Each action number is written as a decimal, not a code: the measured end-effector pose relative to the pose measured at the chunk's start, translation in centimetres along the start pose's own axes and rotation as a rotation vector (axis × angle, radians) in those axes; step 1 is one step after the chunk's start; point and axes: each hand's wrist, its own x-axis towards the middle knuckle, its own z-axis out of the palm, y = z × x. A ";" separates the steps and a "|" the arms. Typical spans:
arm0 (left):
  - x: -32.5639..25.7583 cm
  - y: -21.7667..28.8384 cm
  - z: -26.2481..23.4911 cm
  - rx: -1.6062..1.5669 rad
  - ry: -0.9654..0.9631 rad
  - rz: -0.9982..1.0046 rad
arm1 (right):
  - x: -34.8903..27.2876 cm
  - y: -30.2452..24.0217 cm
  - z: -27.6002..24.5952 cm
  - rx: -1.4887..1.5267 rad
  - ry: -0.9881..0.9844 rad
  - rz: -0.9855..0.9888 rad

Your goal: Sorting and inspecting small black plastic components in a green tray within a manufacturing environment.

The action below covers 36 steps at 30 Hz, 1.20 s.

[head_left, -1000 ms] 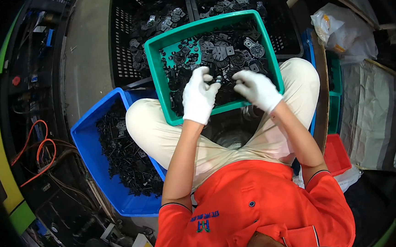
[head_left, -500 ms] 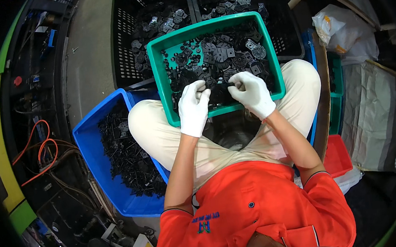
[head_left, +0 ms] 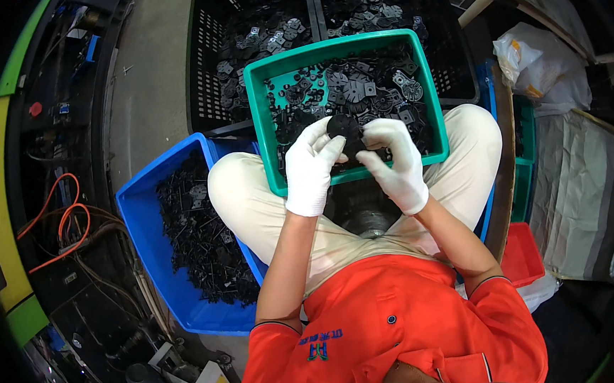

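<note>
A round black part (head_left: 343, 128) is grasped between both gloved hands, over the near edge of the green tray (head_left: 264, 134) that rests on the lap. The left hand (head_left: 310, 166) has its grip closed on the part's left side; the right hand (head_left: 394, 162) pinches its right side, and much of the part is covered by the fingers. The tray is filled with small black parts whose shapes are hard to make out. A blue bin (head_left: 139, 228) of similar parts is seen beside the left knee, partly hidden by the leg. A black crate (head_left: 202, 63) behind the tray is cut off at the upper edge.
</note>
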 end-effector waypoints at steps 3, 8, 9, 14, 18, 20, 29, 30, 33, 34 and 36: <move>-0.1 0.3 0.5 0.022 0.016 0.027 | -0.2 0.1 0.2 0.179 0.068 0.305; -0.2 0.1 0.7 0.021 0.020 0.042 | 0.2 -0.9 -0.1 0.455 -0.108 0.742; -0.2 0.0 0.7 0.016 0.022 0.048 | 0.2 -1.0 0.0 0.476 -0.090 0.746; 0.1 -0.7 0.2 -0.021 0.010 0.046 | 0.9 -0.5 -0.8 0.445 -0.101 0.797; 0.8 -0.8 -2.7 0.209 0.069 0.059 | 2.9 1.6 -3.9 0.557 0.105 0.708; 1.2 -1.7 -3.9 0.435 0.050 0.090 | 4.9 4.0 -6.3 0.889 0.261 0.654; 2.4 -3.1 -2.2 1.265 -0.276 0.476 | 3.2 3.8 -4.4 0.456 -0.062 0.767; 2.5 -3.1 -1.5 1.264 -0.281 0.476 | 2.6 3.7 -3.8 0.425 -0.118 0.807; 2.9 -3.0 -0.8 1.463 -0.296 0.281 | 1.4 4.4 -2.4 0.377 -0.156 0.847; 3.3 -3.4 -1.5 1.465 -0.294 0.283 | 1.2 4.3 -2.2 0.363 -0.187 0.833; 3.7 -3.5 -2.8 1.242 -0.243 0.346 | 0.8 4.6 -1.7 0.341 -0.244 0.827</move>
